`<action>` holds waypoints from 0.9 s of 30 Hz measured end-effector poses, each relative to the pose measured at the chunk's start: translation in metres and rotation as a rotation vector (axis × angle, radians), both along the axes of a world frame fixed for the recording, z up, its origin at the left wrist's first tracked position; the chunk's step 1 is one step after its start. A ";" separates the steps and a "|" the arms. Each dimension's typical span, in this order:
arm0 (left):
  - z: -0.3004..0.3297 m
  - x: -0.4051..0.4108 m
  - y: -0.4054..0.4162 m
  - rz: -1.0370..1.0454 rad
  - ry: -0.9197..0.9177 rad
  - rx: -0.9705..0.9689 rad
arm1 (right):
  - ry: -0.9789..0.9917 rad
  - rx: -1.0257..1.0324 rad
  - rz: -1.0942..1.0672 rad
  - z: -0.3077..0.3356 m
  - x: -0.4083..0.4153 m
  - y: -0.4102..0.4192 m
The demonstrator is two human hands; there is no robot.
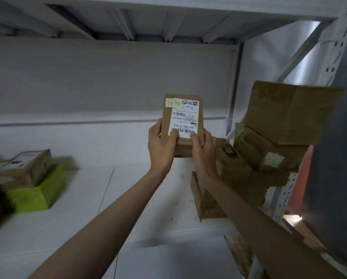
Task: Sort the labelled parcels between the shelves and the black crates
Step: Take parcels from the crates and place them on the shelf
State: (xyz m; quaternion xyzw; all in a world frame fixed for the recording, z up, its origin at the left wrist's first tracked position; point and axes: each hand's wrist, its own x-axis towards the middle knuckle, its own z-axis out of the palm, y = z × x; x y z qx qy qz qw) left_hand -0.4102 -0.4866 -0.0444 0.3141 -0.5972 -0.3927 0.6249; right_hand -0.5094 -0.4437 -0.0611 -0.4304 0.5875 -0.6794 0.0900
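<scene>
Place: above a white shelf (140, 198) in a metal rack, seen from the head camera looking forward and up under the next shelf board.
Parcel (183, 125): a small brown cardboard box, held upright in the air over the shelf, about mid-frame, touching nothing but the hands. Its face carries a white label (185, 121) with barcodes and the printed code 502 602-12-B15, upside down to the camera, and a pale yellow note (173, 103) with handwriting at the top corner.
Left hand (161, 143): grips the parcel's lower left edge, thumb curled onto the front at the label's bottom corner, fingers wrapped behind.
Right hand (203, 150): grips the lower right edge, thumb pressed on the front near the barcode, fingers curled round the side and back.
Stack (269, 137): several worn brown cartons piled askew at the right end of the shelf, just beside the right hand; the top one tilts and overhangs those under it.
Left pile (25, 170): labelled brown parcels lying on a green box (38, 194) at the shelf's left edge, well apart from the held parcel.
Upright (337, 57): a perforated grey post at the far right.
</scene>
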 end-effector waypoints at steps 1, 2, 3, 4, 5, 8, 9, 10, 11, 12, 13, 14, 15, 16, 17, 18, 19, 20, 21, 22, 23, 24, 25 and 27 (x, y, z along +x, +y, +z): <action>-0.001 0.009 0.003 0.012 -0.007 -0.014 | -0.022 -0.008 0.023 -0.003 0.009 0.002; -0.002 0.018 0.006 0.024 -0.015 -0.025 | -0.059 -0.015 0.049 -0.005 0.017 0.004; -0.004 0.026 0.009 0.031 -0.025 -0.035 | -0.103 -0.022 0.078 -0.006 0.026 0.008; -0.007 0.033 0.011 0.035 -0.037 -0.041 | -0.133 -0.027 0.099 -0.007 0.033 0.011; -0.011 0.039 0.013 0.035 -0.046 -0.045 | -0.143 -0.025 0.104 -0.009 0.039 0.016; -0.027 0.058 0.021 0.013 -0.081 -0.049 | -0.148 -0.027 0.059 -0.018 0.055 0.029; -0.034 0.063 0.025 0.003 -0.102 -0.049 | -0.145 -0.034 0.050 -0.024 0.061 0.033; -0.042 0.069 0.028 -0.014 -0.124 -0.049 | -0.145 -0.036 0.044 -0.030 0.067 0.038; -0.051 0.076 0.033 -0.033 -0.147 -0.050 | -0.147 -0.040 0.034 -0.038 0.073 0.043; -0.060 0.083 0.037 -0.052 -0.165 -0.056 | -0.147 -0.049 0.019 -0.047 0.078 0.047; -0.068 0.091 0.043 -0.072 -0.180 -0.064 | -0.145 -0.060 0.002 -0.057 0.085 0.052; -0.077 0.099 0.048 -0.091 -0.195 -0.072 | -0.145 -0.069 -0.016 -0.067 0.092 0.058; -0.084 0.107 0.055 -0.110 -0.208 -0.079 | -0.156 -0.078 -0.028 -0.076 0.100 0.066; -0.092 0.114 0.060 -0.129 -0.219 -0.081 | -0.169 -0.087 -0.029 -0.085 0.108 0.073; -0.098 0.121 0.067 -0.151 -0.230 -0.080 | -0.176 -0.089 -0.033 -0.094 0.117 0.082; -0.105 0.128 0.074 -0.174 -0.239 -0.078 | -0.192 -0.087 -0.038 -0.103 0.125 0.090; -0.112 0.134 0.081 -0.197 -0.248 -0.079 | -0.213 -0.073 -0.050 -0.112 0.133 0.099; -0.121 0.138 0.088 -0.218 -0.261 -0.086 | -0.244 -0.049 -0.068 -0.122 0.140 0.108; -0.130 0.142 0.095 -0.240 -0.284 -0.087 | -0.282 -0.018 -0.097 -0.132 0.146 0.119; -0.140 0.144 0.102 -0.263 -0.308 -0.079 | -0.324 0.009 -0.130 -0.143 0.150 0.130; -0.151 0.144 0.110 -0.292 -0.331 -0.064 | -0.354 0.030 -0.164 -0.153 0.155 0.143; -0.163 0.144 0.119 -0.325 -0.352 -0.052 | -0.362 0.042 -0.199 -0.164 0.157 0.158; -0.174 0.143 0.129 -0.361 -0.373 -0.047 | -0.361 0.058 -0.238 -0.173 0.160 0.174; -0.196 0.138 0.153 -0.438 -0.424 -0.043 | -0.367 0.071 -0.317 -0.190 0.161 0.208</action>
